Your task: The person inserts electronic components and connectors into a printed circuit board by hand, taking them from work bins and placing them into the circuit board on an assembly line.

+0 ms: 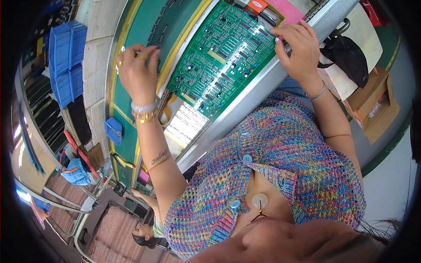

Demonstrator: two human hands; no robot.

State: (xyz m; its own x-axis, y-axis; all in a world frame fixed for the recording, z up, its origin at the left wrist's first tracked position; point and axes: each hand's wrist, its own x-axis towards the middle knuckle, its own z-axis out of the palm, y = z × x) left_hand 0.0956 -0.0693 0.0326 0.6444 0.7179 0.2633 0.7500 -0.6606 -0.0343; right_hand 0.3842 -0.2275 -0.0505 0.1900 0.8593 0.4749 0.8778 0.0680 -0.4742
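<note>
While both forearms reach up and forward in the head view, the left hand (138, 72) hangs over the green work surface (131, 26), palm down, with its fingers bent and the thumb drawn in near the index finger. The tips sit close together; whether a small part is pinched between them is not clear from this angle. Nearest to these tips are the black chips (158, 24), laid out in a broken line on the green surface just beyond the hand. The right hand (300, 50) is at the far right corner of the green circuit board (204, 57), thumb and index finger bent toward each other with only a narrow gap between tips, at or very near the board edge; I cannot tell whether they grip it. Position of the board: between the two hands, to the right of the left hand and to the left of the right one, component side up. It bears many dark chips and small round parts, and a bright glare strip crosses it. A grey metal rail (245, 98) runs along its near side. Nearer the body than the board lies a white written sheet (186, 125); a small blue tray (113, 130) rests on the green surface, left of the left wrist.
</note>
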